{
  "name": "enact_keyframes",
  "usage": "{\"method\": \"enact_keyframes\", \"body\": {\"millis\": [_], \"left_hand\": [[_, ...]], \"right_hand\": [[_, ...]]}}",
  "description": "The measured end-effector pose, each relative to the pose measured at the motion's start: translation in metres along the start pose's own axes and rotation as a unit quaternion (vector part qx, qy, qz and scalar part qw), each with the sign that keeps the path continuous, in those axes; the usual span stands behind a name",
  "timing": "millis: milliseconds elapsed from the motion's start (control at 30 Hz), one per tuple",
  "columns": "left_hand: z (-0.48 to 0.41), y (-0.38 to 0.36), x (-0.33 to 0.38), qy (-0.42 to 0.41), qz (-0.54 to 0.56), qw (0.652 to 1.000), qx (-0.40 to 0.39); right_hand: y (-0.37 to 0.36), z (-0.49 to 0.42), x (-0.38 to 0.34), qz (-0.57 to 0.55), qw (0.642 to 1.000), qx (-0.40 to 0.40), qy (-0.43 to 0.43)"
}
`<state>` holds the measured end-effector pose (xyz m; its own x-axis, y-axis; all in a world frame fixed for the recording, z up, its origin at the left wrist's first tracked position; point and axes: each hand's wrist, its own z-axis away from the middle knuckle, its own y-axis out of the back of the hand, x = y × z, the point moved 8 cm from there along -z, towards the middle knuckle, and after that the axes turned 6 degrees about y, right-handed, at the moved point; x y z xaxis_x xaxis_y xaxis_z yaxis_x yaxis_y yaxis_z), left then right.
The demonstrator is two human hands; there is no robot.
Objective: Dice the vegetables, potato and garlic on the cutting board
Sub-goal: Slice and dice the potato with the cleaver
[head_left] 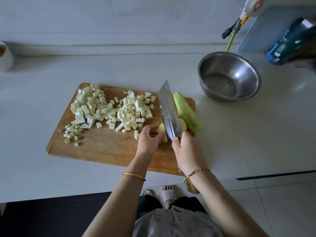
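A wooden cutting board (106,147) lies on the counter. Two heaps of pale diced vegetable (112,108) cover its far half, and chopped garlic (72,132) sits near its left edge. A peeled yellow potato (162,131) lies near the board's right end. My left hand (148,141) holds the potato with curled fingers. My right hand (185,151) grips the handle of a cleaver (168,110), whose blade stands across the potato. A peeled green vegetable (187,112) lies whole just right of the blade, at the board's right edge.
A steel bowl (229,76) stands on the counter right of the board. Behind it are a pale plastic board (266,29), a dark blue-labelled bottle (289,43) and a gas hose fitting (233,29). A white cup (5,57) is at far left. The counter's front edge is below my wrists.
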<state>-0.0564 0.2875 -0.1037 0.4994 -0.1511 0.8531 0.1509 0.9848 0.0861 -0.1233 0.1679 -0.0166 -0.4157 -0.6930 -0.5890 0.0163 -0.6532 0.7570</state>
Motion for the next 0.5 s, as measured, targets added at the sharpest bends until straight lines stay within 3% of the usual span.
{"method": "enact_keyframes", "body": {"millis": [500], "left_hand": [[-0.005, 0.006, -0.003, -0.036, -0.061, 0.997, 0.024]], "right_hand": [[-0.018, -0.014, -0.004, -0.004, 1.0, -0.002, -0.026]]}}
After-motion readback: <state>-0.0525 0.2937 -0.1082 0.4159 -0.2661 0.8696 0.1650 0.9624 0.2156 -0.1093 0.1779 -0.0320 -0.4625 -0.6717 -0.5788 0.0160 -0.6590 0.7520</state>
